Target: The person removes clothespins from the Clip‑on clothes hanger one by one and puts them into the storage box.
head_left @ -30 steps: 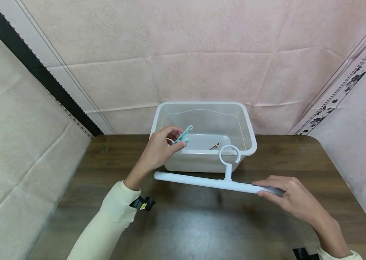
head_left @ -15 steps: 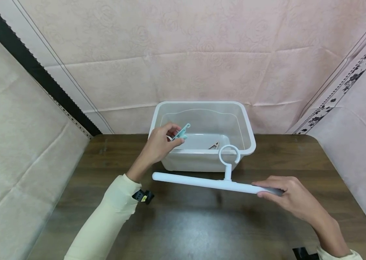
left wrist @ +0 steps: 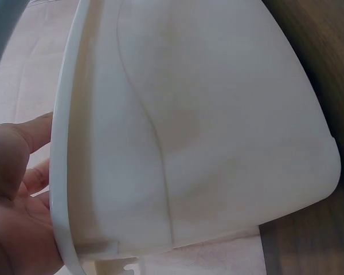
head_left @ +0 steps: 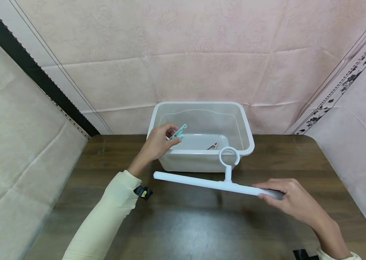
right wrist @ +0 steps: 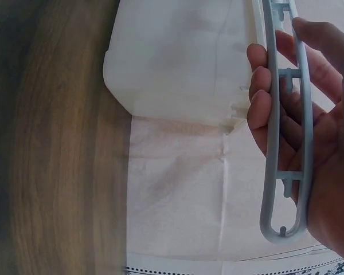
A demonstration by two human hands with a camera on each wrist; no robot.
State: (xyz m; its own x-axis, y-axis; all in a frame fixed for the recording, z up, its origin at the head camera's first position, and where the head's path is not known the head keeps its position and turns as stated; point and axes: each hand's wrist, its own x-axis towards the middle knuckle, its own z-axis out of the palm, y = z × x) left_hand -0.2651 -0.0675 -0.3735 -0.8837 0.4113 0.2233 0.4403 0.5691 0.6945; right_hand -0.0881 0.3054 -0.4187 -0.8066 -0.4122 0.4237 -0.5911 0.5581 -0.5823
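Note:
My left hand pinches a teal clothes peg with a small hooked end, over the near left rim of a pale plastic basin. In the left wrist view, the basin's wall hides the peg and part of that hand. My right hand grips the right end of a light blue hanger. The hanger's round hook points up and overlaps the basin's front rim in the head view. Seen from the right wrist, the hanger's underside is a long open loop with short crossbars, and my fingers curl around it.
A small brown peg-like piece lies inside the basin near its front wall. The basin stands at the back of a dark wooden table. Patterned cloth hangs behind and on both sides.
My left hand has drifted slightly left with the teal peg, still over the basin's rim. The right hand and the hanger have barely moved.

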